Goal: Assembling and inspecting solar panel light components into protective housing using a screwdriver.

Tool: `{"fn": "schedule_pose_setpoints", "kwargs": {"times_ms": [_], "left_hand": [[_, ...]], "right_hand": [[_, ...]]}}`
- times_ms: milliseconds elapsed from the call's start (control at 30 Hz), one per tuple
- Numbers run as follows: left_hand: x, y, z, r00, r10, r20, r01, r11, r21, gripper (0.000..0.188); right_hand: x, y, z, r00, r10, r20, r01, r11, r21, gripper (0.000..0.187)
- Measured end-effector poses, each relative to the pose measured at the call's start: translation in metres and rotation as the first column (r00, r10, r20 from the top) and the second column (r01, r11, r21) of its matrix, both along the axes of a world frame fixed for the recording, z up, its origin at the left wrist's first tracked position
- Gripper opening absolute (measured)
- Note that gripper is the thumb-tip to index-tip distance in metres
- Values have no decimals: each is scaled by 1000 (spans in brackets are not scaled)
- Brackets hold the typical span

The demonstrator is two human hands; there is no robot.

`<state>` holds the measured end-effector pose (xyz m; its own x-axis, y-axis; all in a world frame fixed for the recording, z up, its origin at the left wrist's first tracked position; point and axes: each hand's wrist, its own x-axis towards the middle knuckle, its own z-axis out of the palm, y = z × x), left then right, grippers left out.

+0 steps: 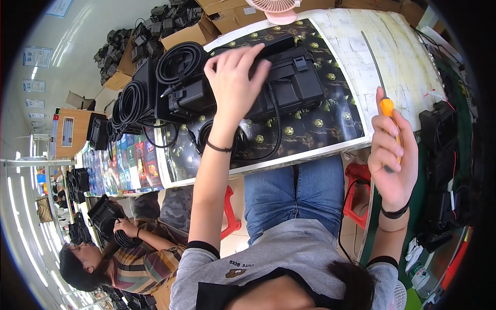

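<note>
My right hand (392, 155) is raised at the right and wrapped round the yellow handle of a screwdriver (386, 106), whose long thin shaft points up and away. Over the middle of the table my left hand (235, 77) has its fingers spread, above a black plastic case (294, 80) with latches. Whether the fingertips touch the case cannot be told. From the case a ribbed black cable (276, 119) curves down onto the patterned mat (320, 124). A coiled black cable (181, 62) lies just left of my left hand, on more black units.
More black cases and a cable coil (129, 106) stand at the table's left. A pink fan (279, 10) and cardboard boxes (230, 13) are at the back. Black parts (439, 124) line the right side. Another person (134, 258) works at the left, holding a black unit.
</note>
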<state>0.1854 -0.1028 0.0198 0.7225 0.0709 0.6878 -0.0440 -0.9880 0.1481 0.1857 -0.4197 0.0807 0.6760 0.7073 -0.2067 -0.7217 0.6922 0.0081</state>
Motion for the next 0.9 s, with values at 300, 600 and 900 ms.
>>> {"fn": "schedule_pose_setpoints", "kwargs": {"times_ms": [300, 600, 900], "left_hand": [[3, -14, -2, 975, -75, -207, 84, 996, 35, 61], [3, -8, -3, 952, -143, -270, 160, 986, 44, 66], [-24, -26, 7, 936, -219, -277, 224, 975, -15, 69]], "right_hand": [[17, 3, -18, 998, 13, -64, -12, 1000, 13, 43], [22, 17, -25, 990, -31, 140, 62, 972, -227, 42], [64, 50, -112, 756, 122, 643, 480, 564, -672, 45]]}}
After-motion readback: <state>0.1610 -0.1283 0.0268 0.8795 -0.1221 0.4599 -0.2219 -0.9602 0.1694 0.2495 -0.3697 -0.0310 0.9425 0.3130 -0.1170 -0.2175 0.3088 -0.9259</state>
